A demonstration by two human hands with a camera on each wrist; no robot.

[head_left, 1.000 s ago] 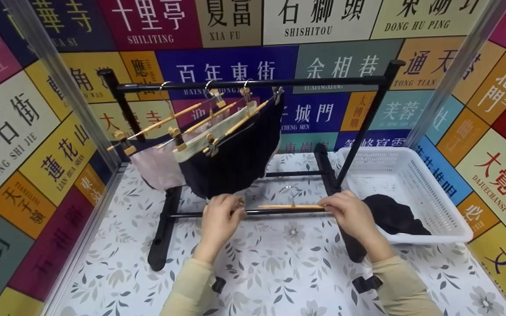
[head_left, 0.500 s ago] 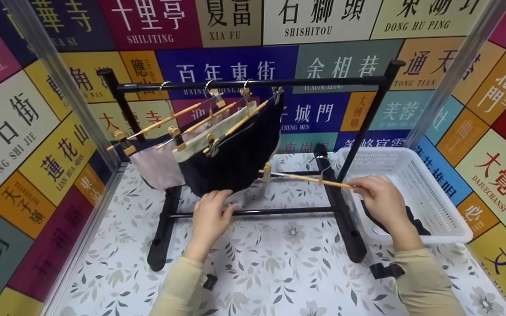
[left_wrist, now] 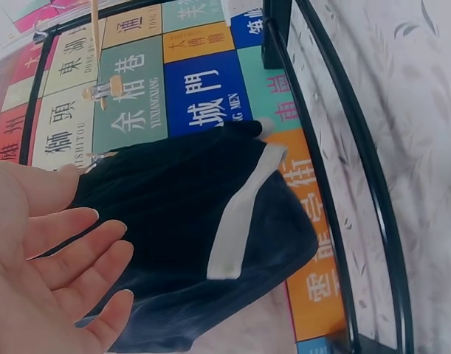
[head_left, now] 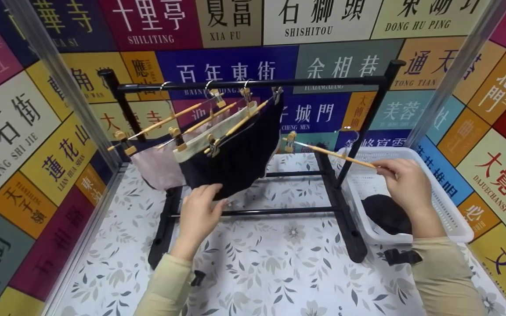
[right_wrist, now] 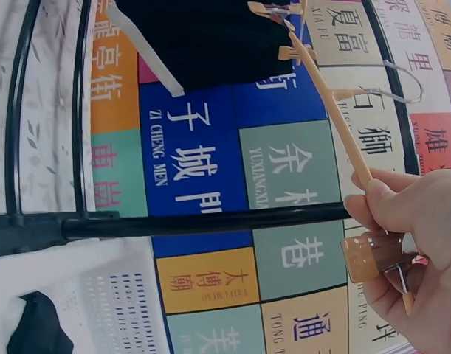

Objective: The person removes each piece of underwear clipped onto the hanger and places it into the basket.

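Head view: your wooden clip hanger (head_left: 332, 153) slants left and upward from your right hand (head_left: 411, 186), whose thumb and fingers pinch its near end. Above and left of them runs the top rail (head_left: 314, 82); the right post (head_left: 370, 116) crosses behind the hanger. Your left hand (head_left: 200, 213), fingers loosely spread, lies farther off by the black garment (head_left: 244, 158).

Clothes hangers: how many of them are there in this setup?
4. Three hang from the black rack: a left hanger, a middle hanger and a right hanger. The right hand holds the fourth hanger. No others show.
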